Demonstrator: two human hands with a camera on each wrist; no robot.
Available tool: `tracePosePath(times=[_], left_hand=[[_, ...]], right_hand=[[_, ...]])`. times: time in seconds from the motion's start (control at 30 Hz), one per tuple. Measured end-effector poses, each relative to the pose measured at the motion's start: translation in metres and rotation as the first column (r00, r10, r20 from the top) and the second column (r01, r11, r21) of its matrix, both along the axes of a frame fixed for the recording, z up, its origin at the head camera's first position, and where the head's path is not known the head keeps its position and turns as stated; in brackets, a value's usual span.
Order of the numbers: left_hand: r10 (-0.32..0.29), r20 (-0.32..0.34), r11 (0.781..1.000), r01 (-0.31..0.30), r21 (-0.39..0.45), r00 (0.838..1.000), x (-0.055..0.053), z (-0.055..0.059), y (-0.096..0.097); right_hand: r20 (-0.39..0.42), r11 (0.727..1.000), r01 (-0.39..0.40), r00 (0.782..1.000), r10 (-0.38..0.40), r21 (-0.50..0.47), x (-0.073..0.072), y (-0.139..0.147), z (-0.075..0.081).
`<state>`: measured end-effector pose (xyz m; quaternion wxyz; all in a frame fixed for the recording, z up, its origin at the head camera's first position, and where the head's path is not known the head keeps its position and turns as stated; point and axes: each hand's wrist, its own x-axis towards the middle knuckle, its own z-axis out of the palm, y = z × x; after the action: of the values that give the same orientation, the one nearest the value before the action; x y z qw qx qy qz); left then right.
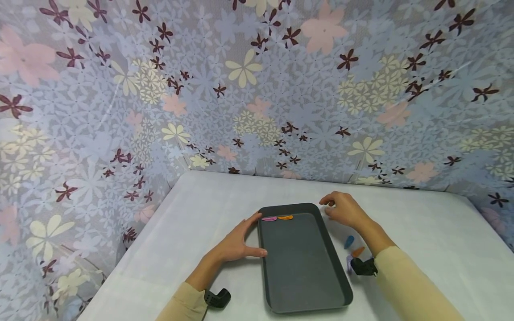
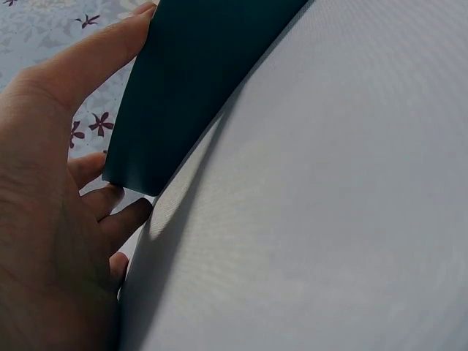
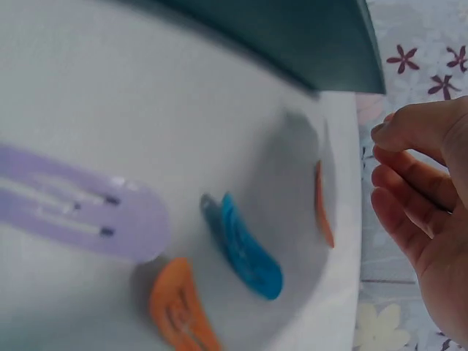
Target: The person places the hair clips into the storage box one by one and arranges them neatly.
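A dark grey rectangular tray [image 1: 297, 263] lies on the white table. Inside, along its far edge, a pink hair clip [image 1: 269, 219] and a yellow-orange hair clip [image 1: 285, 217] sit end to end. My left hand [image 1: 237, 243] touches the tray's left side, thumb and forefinger spread along the rim. Just beyond the far right corner is my right hand [image 1: 344, 209], fingers loosely bent with nothing visible between them. Beneath its wrist lie a blue hair clip [image 3: 250, 252], an orange hair clip [image 3: 181, 307] and a lilac hair clip [image 3: 88, 205]. Another orange clip [image 3: 323, 208] is nearer the fingers.
The white tabletop [image 1: 225, 191] runs back to a wall of flower-patterned cloth [image 1: 249, 89], which also covers the left side. Black straps with a small device [image 1: 363, 266] are on both wrists. The tray's raised walls stand between the loose clips and its floor.
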<state>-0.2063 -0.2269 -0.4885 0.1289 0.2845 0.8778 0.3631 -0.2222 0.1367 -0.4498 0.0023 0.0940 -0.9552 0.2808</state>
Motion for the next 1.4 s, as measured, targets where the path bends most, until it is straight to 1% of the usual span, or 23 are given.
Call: tracePosePath(times=[0.17,0.37,0.47,0.57,0.67,0.73,0.87,1.1,1.23,1.4], left_hand=[[-0.002,-0.005,1.000,0.002,0.000,1.000,-0.001,0.000,0.000],[-0.009,-0.010,1.000,0.009,0.007,1.000,0.000,0.000,0.000],[-0.013,-0.005,1.000,0.013,0.005,1.000,0.000,0.000,0.000],[0.000,0.003,1.000,0.000,0.010,1.000,0.002,0.001,-0.003],[0.004,0.006,1.000,-0.004,0.015,1.000,0.003,0.002,-0.005],[-0.001,0.007,1.000,0.001,0.019,1.000,0.003,0.001,-0.004],[-0.014,0.002,1.000,0.014,0.010,1.000,0.002,0.000,-0.001],[-0.009,-0.004,1.000,0.009,0.005,1.000,0.001,0.001,0.000],[-0.008,-0.005,1.000,0.008,-0.001,1.000,0.000,-0.001,0.000],[-0.012,-0.011,1.000,0.012,0.010,1.000,-0.001,-0.002,0.000]], right_hand=[[0.032,1.000,0.021,0.999,-0.022,0.012,-0.001,0.005,-0.006],[0.021,0.999,-0.008,1.000,0.007,0.044,-0.002,0.008,-0.013],[0.047,0.999,-0.007,0.999,0.005,0.047,-0.001,0.009,-0.014],[0.076,0.999,-0.041,0.996,0.039,0.028,-0.002,0.009,-0.016],[0.077,0.997,-0.080,0.994,0.078,0.017,-0.002,0.009,-0.019],[0.073,0.996,-0.087,0.994,0.085,0.026,0.000,0.011,-0.021],[0.068,0.996,-0.066,0.996,0.062,0.055,0.003,0.017,-0.021],[0.083,0.996,-0.038,0.996,0.031,0.083,0.007,0.024,-0.018],[0.096,0.995,-0.050,0.995,0.041,0.091,0.008,0.024,-0.016],[0.108,0.992,-0.069,0.993,0.058,0.105,0.009,0.023,-0.015]])
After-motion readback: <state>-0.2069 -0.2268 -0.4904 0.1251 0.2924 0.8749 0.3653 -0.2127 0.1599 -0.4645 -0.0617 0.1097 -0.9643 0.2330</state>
